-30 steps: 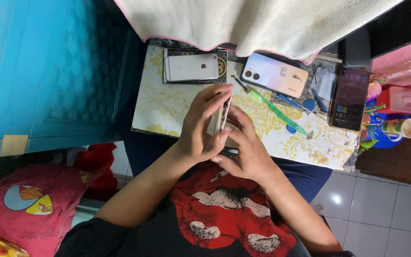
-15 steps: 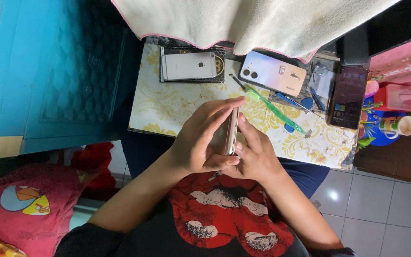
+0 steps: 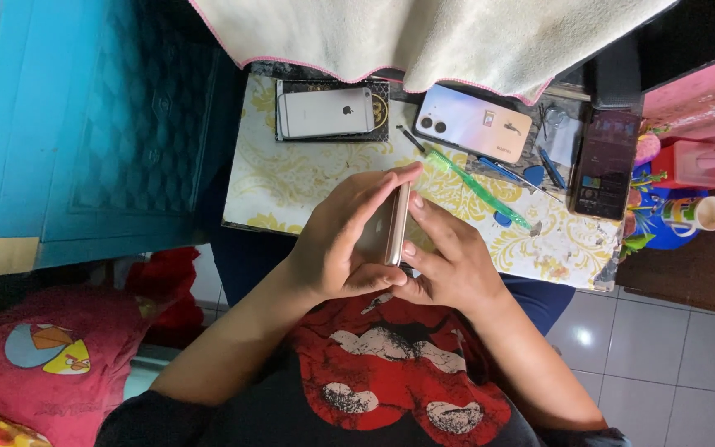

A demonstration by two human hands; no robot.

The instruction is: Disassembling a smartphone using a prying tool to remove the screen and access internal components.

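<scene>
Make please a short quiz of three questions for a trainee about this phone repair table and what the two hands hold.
1. True or false: both hands grip one gold phone edge-on above the table.
2. Which tool lies nearest the right hand? A) green toothbrush B) hammer C) soldering iron
3. How many other phones lie on the table, and which one is face up?

Key
1. True: the left hand wraps it from one side, the right hand's fingers press the other side.
2. A.
3. Three: a silver phone and a pale phone lie back up; the dark phone lies screen up.
</scene>
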